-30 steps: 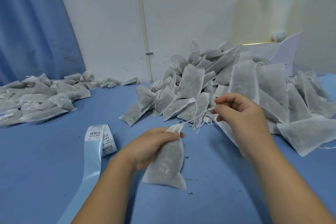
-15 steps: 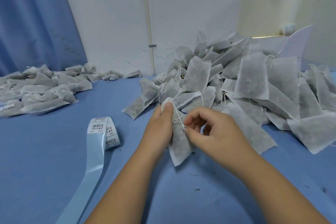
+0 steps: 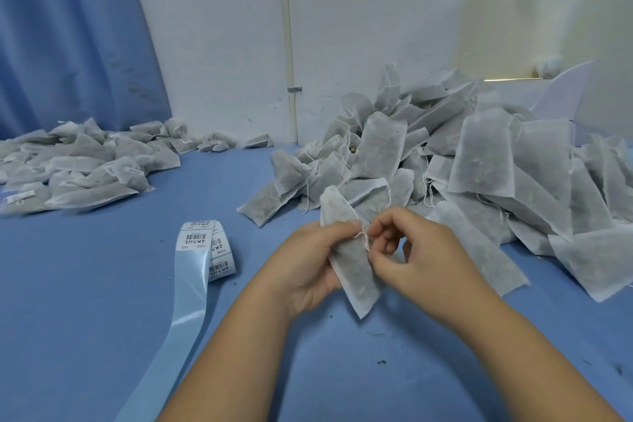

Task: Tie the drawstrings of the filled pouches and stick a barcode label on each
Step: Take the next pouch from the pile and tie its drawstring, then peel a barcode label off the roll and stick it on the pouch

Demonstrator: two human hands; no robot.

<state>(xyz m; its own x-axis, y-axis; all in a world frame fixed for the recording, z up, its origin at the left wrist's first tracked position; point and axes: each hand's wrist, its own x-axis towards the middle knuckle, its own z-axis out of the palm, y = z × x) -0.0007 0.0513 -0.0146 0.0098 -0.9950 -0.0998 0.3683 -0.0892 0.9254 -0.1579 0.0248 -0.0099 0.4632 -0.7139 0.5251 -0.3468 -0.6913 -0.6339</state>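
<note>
Pouch (image 3: pixel 356 271), filled and tilted, is held over the blue table (image 3: pixel 102 319) between both hands. The left hand (image 3: pixel 308 260) grips its neck with curled fingers, and the right hand (image 3: pixel 411 257) pinches the drawstring (image 3: pixel 363 237) just beside it. Whether a knot has formed is hard to see. The label roll (image 3: pixel 205 243) lies to the left, and a heap of pouches (image 3: pixel 479 161) lies behind.

A smooth blue table surface (image 3: pixel 85 319) fills the lower frame, with small dark crumbs (image 3: pixel 381 362) scattered on it at lower right. A pleated blue fabric curtain (image 3: pixel 68 44) hangs in the upper left, beside a scuffed white wall (image 3: pixel 359 27). A thin white vertical pipe (image 3: pixel 287 27) runs down that wall at centre top, held by a small grey metal clamp (image 3: pixel 294 89). At the upper right stands a curved pale plastic sheet (image 3: pixel 565 92), and just above it a blurred white lump (image 3: pixel 548 62) sits on a ledge.
</note>
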